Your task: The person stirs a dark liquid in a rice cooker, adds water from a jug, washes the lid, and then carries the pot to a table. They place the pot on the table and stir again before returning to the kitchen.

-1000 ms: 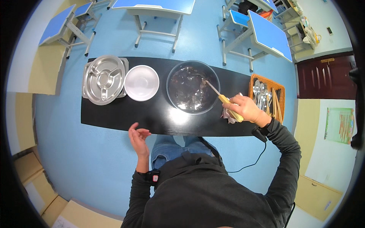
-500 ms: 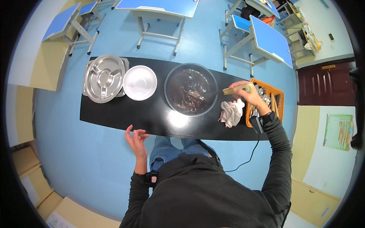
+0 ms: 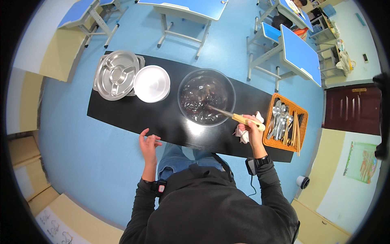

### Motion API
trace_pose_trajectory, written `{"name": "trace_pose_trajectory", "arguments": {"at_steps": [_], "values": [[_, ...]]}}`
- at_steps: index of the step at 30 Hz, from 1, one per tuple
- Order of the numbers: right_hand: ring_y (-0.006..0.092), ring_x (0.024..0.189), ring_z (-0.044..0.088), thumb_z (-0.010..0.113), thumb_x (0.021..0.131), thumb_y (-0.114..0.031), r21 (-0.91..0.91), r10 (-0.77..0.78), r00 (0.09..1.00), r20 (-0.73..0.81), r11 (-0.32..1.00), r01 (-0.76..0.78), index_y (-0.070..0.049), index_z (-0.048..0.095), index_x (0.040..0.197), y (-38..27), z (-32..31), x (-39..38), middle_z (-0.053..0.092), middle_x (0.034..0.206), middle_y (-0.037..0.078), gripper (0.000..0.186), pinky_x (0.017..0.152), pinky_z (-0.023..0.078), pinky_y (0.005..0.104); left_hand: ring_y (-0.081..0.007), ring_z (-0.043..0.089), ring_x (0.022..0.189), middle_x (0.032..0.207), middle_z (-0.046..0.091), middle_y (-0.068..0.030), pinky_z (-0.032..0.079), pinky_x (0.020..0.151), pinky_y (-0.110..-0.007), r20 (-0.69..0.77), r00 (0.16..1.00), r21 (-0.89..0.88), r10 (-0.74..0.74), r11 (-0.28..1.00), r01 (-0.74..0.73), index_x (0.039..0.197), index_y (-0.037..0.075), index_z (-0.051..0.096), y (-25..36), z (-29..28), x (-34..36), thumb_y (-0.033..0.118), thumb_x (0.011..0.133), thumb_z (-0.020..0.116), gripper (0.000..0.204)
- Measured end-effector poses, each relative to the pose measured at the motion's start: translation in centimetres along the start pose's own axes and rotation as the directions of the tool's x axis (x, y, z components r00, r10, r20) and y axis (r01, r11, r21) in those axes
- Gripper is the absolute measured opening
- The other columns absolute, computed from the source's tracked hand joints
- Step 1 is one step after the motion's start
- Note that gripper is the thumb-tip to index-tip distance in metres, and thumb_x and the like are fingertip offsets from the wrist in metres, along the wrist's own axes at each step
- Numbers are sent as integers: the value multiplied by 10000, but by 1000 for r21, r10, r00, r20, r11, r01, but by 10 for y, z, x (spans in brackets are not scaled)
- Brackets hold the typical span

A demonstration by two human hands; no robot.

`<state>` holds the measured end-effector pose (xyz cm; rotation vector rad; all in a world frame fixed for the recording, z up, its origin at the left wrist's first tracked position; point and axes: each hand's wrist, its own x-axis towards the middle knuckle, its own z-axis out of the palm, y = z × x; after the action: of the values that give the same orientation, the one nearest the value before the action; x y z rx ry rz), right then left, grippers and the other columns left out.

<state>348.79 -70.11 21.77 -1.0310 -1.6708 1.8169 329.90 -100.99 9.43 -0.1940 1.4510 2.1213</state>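
Note:
A clear round bowl (image 3: 231, 105) holds water with bubbles and ripples on it. My right hand (image 3: 254, 135) is closed round the light wooden handle of a utensil (image 3: 237, 117). Its dark metal shaft slants over the bowl's rim into the water, where its far end is too blurred to identify. A crumpled pale cloth (image 3: 243, 136) lies on the black table, partly behind that hand. My left hand (image 3: 149, 146) holds nothing; its fingers are apart and loosely bent, just off the table's front edge.
Left of the bowl stand a white bowl (image 3: 152, 84) and round metal divided plates (image 3: 116, 74). An orange wicker basket (image 3: 304, 118) with spoons and chopsticks sits at the table's right end. Blue desks (image 3: 300, 51) stand beyond, and a person is partly visible at the far right.
My right hand has come left and nearer to me from beside the basket, tipping the utensil's shaft into the water. The water is more rippled. The whole view has shifted slightly.

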Motion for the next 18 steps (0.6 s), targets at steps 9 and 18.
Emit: {"name": "trace_pose_trajectory", "arguments": {"at_steps": [9,18], "values": [[253,705,587,666,679,-42,-561,-509,626,590,299,772,-17,614,965,-36,8,-12,606,814,115,293,639,467,314,-111,538,584,800,588,-70,457,609,-251,-105,994,24,22,1000,-19,1231,67,362,-8,-10,-31,141,884,498,380],[280,723,572,665,660,-21,-596,-524,623,580,248,764,-46,614,963,0,22,-16,590,825,117,308,650,460,334,-117,535,609,823,585,-50,453,602,-251,-445,892,6,80,996,-87,946,28,565,-2,-87,-79,197,896,499,188]]}}
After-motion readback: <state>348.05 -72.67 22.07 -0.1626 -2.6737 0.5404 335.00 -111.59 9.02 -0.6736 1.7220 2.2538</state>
